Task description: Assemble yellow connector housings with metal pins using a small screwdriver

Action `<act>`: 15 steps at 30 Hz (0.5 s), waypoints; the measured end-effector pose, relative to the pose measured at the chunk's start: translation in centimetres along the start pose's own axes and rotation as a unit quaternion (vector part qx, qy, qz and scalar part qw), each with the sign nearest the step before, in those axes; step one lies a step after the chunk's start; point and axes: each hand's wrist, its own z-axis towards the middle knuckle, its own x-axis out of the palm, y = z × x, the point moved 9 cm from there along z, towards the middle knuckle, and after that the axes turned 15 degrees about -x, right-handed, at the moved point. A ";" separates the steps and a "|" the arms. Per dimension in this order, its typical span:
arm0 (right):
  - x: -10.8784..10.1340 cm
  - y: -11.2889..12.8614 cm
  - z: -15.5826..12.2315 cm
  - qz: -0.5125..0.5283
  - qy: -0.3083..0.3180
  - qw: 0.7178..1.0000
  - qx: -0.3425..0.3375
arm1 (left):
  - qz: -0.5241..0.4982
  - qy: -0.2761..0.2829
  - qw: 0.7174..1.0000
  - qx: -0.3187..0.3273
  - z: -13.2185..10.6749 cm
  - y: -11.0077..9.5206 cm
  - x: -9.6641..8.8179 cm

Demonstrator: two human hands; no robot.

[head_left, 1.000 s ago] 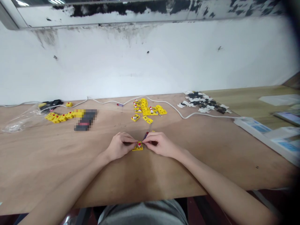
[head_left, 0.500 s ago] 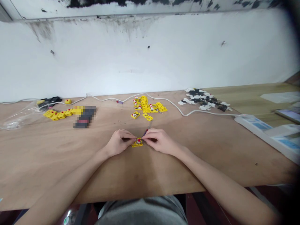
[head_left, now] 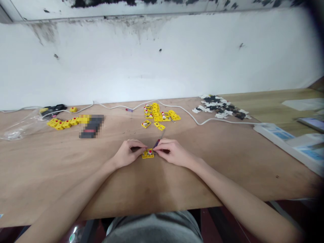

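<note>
Looking down at a plywood bench (head_left: 43,175) with a stained white wall (head_left: 162,57) behind it. Way off past the right fingers there's a power strip (head_left: 274,140) and a heap of black-and-white bits (head_left: 220,108), and a white cable (head_left: 177,111) snakes along the bench well beyond the fingertips. Straight ahead of the fingers sits a pile of yellow blocks (head_left: 160,114). More of them run in a row (head_left: 65,122) out past the left hand (head_left: 128,153), beside a pixelated blur (head_left: 91,126) and a clear plastic bag (head_left: 17,130).

Right between both sets of fingertips is a small square yellow plate (head_left: 147,154), flat on the wood, with a red-topped button on a white base at its middle. The left fingers are together, pinched on its left edge. The right hand (head_left: 172,152) has its fingers curled together just at the plate's right edge, around a thin screwdriver (head_left: 159,142) with a dark red handle, its metal shaft angled up past the fingertips. Can't tell if it touches the plate.
</note>
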 end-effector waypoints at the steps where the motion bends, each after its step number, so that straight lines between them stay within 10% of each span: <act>1: 0.0 0.0 0.0 0.000 0.001 1.000 0.000 | 0.004 -0.001 1.000 0.005 -0.1 0.0 0.0; 15: 0.0 0.5 0.5 -0.015 0.014 1.000 -0.004 | 0.156 0.035 0.979 0.130 -1.4 -2.1 0.6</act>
